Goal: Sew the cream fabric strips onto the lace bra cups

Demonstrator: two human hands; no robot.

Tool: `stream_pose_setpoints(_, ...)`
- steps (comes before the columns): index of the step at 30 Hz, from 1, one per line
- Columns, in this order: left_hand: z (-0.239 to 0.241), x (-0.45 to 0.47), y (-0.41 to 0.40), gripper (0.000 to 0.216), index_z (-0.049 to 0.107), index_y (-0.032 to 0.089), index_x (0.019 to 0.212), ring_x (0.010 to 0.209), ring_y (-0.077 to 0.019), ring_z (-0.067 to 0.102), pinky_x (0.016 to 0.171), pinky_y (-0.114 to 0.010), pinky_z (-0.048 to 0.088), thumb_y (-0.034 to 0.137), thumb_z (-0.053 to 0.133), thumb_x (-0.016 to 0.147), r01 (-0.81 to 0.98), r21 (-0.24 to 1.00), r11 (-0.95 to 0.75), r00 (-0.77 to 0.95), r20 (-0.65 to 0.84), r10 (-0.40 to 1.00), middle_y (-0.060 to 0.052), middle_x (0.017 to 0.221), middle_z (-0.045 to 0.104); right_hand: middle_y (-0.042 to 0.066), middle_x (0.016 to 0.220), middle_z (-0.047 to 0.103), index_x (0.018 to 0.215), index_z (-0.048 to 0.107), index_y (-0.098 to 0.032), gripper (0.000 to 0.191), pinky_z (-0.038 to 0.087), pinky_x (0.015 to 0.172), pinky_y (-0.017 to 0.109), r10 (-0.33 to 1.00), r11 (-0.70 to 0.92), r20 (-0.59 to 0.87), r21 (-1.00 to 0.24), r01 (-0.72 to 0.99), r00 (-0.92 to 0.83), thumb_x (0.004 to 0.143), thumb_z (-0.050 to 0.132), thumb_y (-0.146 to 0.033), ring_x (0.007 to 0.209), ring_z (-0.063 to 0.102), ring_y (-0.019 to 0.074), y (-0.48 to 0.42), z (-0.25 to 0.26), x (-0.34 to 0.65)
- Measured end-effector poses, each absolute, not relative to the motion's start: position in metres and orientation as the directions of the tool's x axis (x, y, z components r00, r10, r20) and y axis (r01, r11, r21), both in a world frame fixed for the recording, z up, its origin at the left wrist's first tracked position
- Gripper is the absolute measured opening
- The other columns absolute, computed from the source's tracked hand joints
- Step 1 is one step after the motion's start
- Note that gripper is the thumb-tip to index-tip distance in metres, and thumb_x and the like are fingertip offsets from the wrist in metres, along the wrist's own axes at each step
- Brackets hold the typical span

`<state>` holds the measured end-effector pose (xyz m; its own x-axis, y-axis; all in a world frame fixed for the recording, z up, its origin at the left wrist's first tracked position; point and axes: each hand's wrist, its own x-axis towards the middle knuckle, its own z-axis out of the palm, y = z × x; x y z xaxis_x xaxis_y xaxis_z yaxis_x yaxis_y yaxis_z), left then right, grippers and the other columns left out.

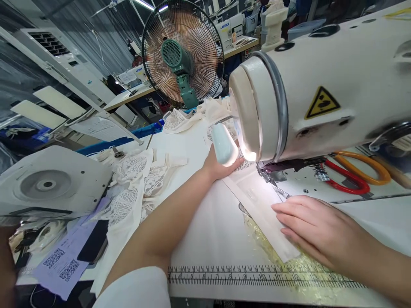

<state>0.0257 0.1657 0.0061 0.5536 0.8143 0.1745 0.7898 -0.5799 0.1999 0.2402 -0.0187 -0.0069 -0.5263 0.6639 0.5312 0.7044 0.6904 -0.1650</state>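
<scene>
Right hand (308, 226) flat, fingers (285, 208) together and extended, pressing the white fabric strip (257, 205) just before the presser foot (266, 173); nothing pinched. Left hand (216, 164) rests palm-down on the strip behind the needle, its fingers hidden by the lamp (224, 145), spread cannot be told. White table (208, 231) with ruler edge (257, 276), lace pieces (135, 188) left, scissors (349, 173) right, fan (183, 53) behind.

The lamp (224, 145) hides the left hand's (216, 164) fingers; the needle is unseen.
</scene>
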Motion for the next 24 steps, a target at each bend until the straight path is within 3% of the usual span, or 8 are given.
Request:
stream_pose_setpoints(4, 0.023, 0.035, 0.131, 0.034, 0.063, 0.016, 0.106, 0.116, -0.0300, 0.048, 0.101, -0.050, 0.037, 0.035, 0.040, 0.089, 0.696, 0.067, -0.715, 0.699, 0.166, 0.696, -0.013, 0.119, 0.058, 0.008, 0.102, 0.066, 0.095, 0.066, -0.015, 0.026, 0.048, 0.080, 0.035, 0.668, 0.687, 0.496, -0.124, 0.716, -0.555, 0.092, 0.041, -0.023, 0.093, 0.058, 0.0213, -0.024, -0.001, 0.249)
stream_pose_setpoints(7, 0.025, 0.044, 0.078, 0.035, 0.066, 0.018, 0.091, 0.100, -0.0198, 0.057, 0.090, -0.034, 0.046, 0.023, 0.031, 0.092, 0.491, 0.137, -0.860, 0.851, 0.136, 0.507, -0.008, 0.107, 0.064, 0.008, 0.101, 0.066, 0.094, 0.065, -0.016, 0.027, 0.048, 0.077, 0.034, 0.677, 0.684, 0.466, -0.113, 0.720, -0.570, 0.093, 0.041, -0.026, 0.093, 0.058, 0.0214, -0.036, 0.004, 0.262)
stream_pose_setpoints(9, 0.021, 0.052, 0.042, 0.034, 0.066, 0.014, 0.092, 0.091, -0.0177, 0.058, 0.082, -0.030, 0.049, 0.027, 0.034, 0.093, 0.321, 0.196, -0.927, 0.925, 0.145, 0.351, -0.008, 0.102, 0.065, 0.009, 0.102, 0.065, 0.095, 0.064, -0.016, 0.026, 0.049, 0.076, 0.033, 0.676, 0.690, 0.453, -0.113, 0.715, -0.581, 0.093, 0.041, -0.028, 0.093, 0.058, 0.0211, -0.044, 0.004, 0.271)
stream_pose_setpoints(11, 0.015, 0.057, 0.017, 0.036, 0.066, 0.011, 0.098, 0.086, -0.0188, 0.058, 0.076, -0.032, 0.049, 0.036, 0.041, 0.092, 0.250, 0.193, -0.949, 0.947, 0.155, 0.281, -0.010, 0.102, 0.064, 0.010, 0.105, 0.063, 0.101, 0.063, -0.016, 0.025, 0.049, 0.077, 0.032, 0.671, 0.705, 0.425, -0.112, 0.701, -0.607, 0.092, 0.042, -0.028, 0.095, 0.057, 0.0212, -0.050, 0.002, 0.276)
stream_pose_setpoints(15, 0.009, 0.057, -0.001, 0.036, 0.066, 0.012, 0.101, 0.086, -0.0205, 0.056, 0.070, -0.034, 0.046, 0.040, 0.048, 0.088, 0.270, 0.099, -0.958, 0.948, 0.147, 0.282, -0.009, 0.103, 0.063, 0.011, 0.106, 0.059, 0.105, 0.060, -0.017, 0.024, 0.050, 0.075, 0.034, 0.669, 0.720, 0.367, -0.099, 0.687, -0.647, 0.091, 0.044, -0.027, 0.095, 0.056, 0.0215, -0.054, -0.006, 0.276)
stream_pose_setpoints(24, 0.002, 0.044, 0.008, 0.032, 0.064, 0.012, 0.103, 0.092, -0.0192, 0.056, 0.075, -0.033, 0.044, 0.035, 0.046, 0.090, 0.242, -0.014, -0.970, 0.947, 0.220, 0.233, -0.007, 0.105, 0.063, 0.010, 0.093, 0.058, 0.102, 0.061, -0.016, 0.025, 0.046, 0.067, 0.030, 0.705, 0.683, 0.323, -0.068, 0.727, -0.632, 0.092, 0.041, -0.027, 0.084, 0.054, 0.0196, -0.045, -0.002, 0.262)
